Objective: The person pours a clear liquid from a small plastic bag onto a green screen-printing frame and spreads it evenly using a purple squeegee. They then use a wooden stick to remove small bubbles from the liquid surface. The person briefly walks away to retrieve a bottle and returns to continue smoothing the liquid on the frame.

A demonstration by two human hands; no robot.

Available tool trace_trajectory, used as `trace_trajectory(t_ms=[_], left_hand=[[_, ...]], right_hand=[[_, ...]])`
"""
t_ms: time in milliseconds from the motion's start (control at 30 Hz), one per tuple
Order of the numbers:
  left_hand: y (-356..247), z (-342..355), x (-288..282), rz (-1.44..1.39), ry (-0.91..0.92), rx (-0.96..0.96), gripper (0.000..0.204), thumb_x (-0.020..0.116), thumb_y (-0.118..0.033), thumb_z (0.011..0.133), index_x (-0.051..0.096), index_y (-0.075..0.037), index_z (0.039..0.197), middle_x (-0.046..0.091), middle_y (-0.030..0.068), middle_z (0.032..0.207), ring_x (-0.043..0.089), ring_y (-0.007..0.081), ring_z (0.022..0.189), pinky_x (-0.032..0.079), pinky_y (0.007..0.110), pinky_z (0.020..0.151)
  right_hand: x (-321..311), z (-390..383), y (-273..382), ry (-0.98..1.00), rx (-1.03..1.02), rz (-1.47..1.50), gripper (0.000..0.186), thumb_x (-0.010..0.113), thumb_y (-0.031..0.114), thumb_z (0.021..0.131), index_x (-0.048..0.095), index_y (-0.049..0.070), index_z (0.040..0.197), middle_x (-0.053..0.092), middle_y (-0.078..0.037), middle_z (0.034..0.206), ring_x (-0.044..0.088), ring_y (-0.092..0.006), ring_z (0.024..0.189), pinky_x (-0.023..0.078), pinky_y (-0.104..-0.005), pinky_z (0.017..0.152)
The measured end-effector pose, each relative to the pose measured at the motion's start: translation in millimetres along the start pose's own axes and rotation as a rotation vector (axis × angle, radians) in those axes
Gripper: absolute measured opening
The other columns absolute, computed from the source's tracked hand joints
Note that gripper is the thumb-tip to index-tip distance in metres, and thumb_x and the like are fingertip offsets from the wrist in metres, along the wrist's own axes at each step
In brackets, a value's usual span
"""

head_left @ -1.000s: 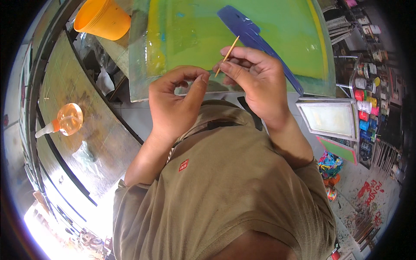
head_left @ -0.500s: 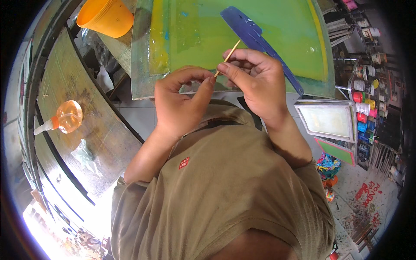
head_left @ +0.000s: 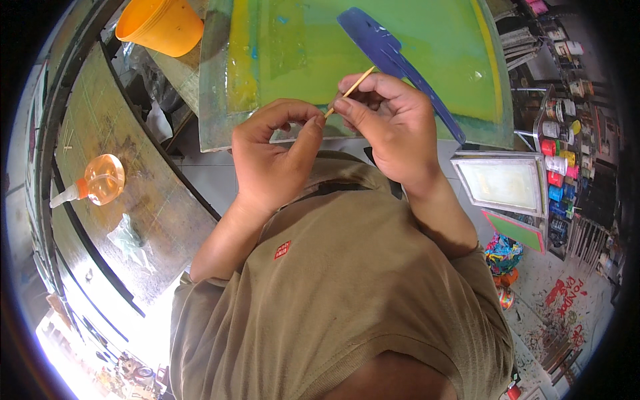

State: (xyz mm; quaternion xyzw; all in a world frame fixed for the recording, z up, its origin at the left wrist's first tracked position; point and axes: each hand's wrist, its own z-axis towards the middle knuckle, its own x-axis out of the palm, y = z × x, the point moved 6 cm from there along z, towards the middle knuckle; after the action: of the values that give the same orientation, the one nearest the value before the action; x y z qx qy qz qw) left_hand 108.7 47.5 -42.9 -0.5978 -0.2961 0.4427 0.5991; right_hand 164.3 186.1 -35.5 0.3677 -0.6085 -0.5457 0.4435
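Observation:
Between my two hands, a thin pale wooden stick (head_left: 362, 79) slants up to the right. My right hand (head_left: 400, 133) pinches it between thumb and fingertips, with the far end poking out above. At the lower end of the stick, the thumb and index finger of my left hand (head_left: 270, 153) press together around the tip. Just beyond both hands lies a green framed screen (head_left: 300, 60), its surface wet-looking and yellowish at the left. A long blue-purple plastic scraper (head_left: 383, 55) rests diagonally on it, close behind my right hand.
An orange-yellow bucket (head_left: 175, 33) stands at the far left. On the left bench (head_left: 150, 213) sit a clear bottle of orange liquid (head_left: 107, 179) and a crumpled plastic piece (head_left: 127, 237). To the right are a small white framed screen (head_left: 500, 183) and several paint jars (head_left: 555, 165).
The stick has tilted lower toward the right between my fingers. Both hands have shifted slightly left, and the whole view has moved a little.

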Motion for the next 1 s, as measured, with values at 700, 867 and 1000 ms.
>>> trace_trajectory(t_ms=[700,867,1000], left_hand=[[-24.9,-4.4,2.7,0.145,0.008,0.303,0.004,0.061,0.002,0.073,0.063,0.001,0.077,0.064,0.0103,0.075,0.061,0.0181,0.07,0.046,0.027,0.066],[-21.4,-2.7,1.7,0.121,-0.019,0.298,0.004,0.062,0.001,0.074,0.063,0.001,0.078,0.064,0.0097,0.076,0.06,0.0178,0.07,0.046,0.027,0.066],[-11.8,-0.6,-3.1,0.127,-0.045,0.25,0.004,0.063,-0.001,0.076,0.064,0.0,0.08,0.065,0.0089,0.078,0.059,0.0166,0.072,0.044,0.026,0.068]], right_hand=[[-4.0,-11.3,-1.8,0.196,0.056,-0.179,0.011,0.058,-0.008,0.081,0.063,-0.007,0.092,0.061,-0.007,0.087,0.057,-0.0088,0.077,0.045,-0.0209,0.065],[-3.8,-9.9,0.6,0.167,0.012,-0.194,0.01,0.059,-0.006,0.082,0.064,-0.008,0.09,0.062,-0.007,0.084,0.057,-0.0083,0.075,0.044,-0.021,0.064],[-5.8,-3.5,-1.2,0.136,-0.012,-0.323,0.009,0.06,-0.003,0.083,0.064,-0.007,0.09,0.061,-0.004,0.078,0.055,-0.008,0.071,0.043,-0.0211,0.061]])
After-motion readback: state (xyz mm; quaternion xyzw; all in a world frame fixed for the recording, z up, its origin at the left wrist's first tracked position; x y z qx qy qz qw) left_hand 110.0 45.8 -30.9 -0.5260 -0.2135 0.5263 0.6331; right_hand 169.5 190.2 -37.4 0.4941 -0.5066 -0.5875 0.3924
